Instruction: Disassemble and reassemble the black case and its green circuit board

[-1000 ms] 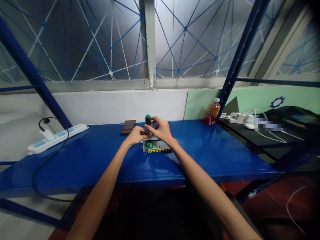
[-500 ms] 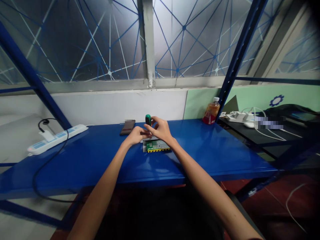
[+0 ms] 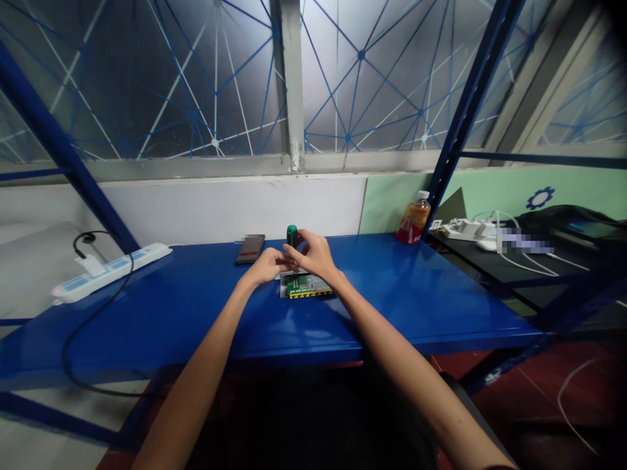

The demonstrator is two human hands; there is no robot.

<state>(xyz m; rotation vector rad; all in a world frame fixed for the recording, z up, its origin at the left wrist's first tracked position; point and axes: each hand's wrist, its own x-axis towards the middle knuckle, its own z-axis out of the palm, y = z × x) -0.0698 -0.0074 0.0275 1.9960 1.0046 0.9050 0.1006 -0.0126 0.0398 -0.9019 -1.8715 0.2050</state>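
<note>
We have a blue table (image 3: 186, 313) before us, and a white power strip (image 3: 117, 271) lies along its left edge, with a black cable plugged in. Our right hand (image 3: 317, 254) has its grip closed around the handle of the screwdriver, thumb and fingers bent about it. Our left hand (image 3: 268, 265) reaches in from the other side, its thumb and fingers drawn nearly together at the shaft; we cannot tell whether they pinch it. The green circuit board (image 3: 313, 285), yellow-striped on its near side, lies under our hands, around the table's middle. A bottle (image 3: 414, 219) with a white cap stands at the far right corner. A dark phone (image 3: 251, 249) lies near the far edge, left of our hands. The green-topped screwdriver (image 3: 292, 236) is roughly upright over the board's left part.
</note>
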